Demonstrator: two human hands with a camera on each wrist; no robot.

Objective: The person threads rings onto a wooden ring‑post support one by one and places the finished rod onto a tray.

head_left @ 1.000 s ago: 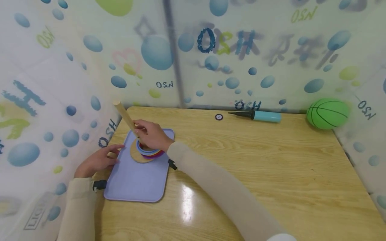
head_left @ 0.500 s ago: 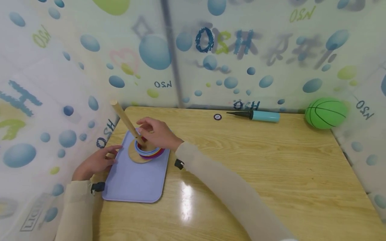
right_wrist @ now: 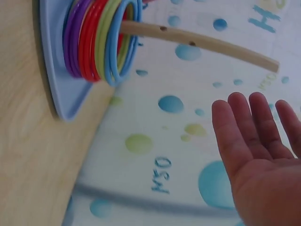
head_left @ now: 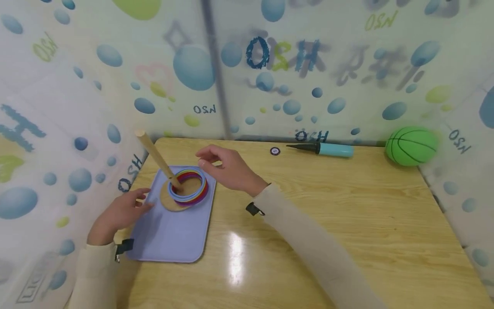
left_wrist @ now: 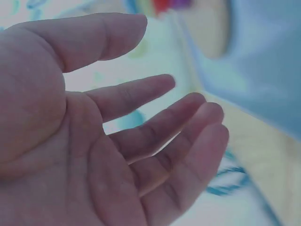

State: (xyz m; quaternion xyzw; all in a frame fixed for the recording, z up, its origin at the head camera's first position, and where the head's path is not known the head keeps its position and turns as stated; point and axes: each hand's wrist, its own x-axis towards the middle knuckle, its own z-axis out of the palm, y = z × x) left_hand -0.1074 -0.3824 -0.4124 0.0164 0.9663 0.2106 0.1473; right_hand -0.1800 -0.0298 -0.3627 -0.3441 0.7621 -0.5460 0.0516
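Observation:
A lavender tray [head_left: 173, 236] lies on the table at the left. On it stands a wooden post [head_left: 156, 156] with a round wooden base [head_left: 166, 200]. Stacked plastic rings [right_wrist: 89, 42] in purple, red, yellow-green and blue encircle the post's foot, the blue ones uppermost. My right hand [head_left: 233, 169] hovers just right of the stack, holding nothing; its fingers look straight in the right wrist view. My left hand [head_left: 119, 214] is at the tray's left edge, fingers loosely spread and palm bare in the left wrist view.
Along the back of the wooden table [head_left: 308, 214] lie a small dark disc [head_left: 275, 151] and a blue hand pump [head_left: 335, 149] with a black nozzle. A green basketball [head_left: 412, 146] sits in the far right corner. Patterned curtain walls [head_left: 254, 120] close in the table's back and sides.
My right hand has come away from beside the post and rings, moving right and leaving the ring stack in full view. The left hand stays by the tray's edge.

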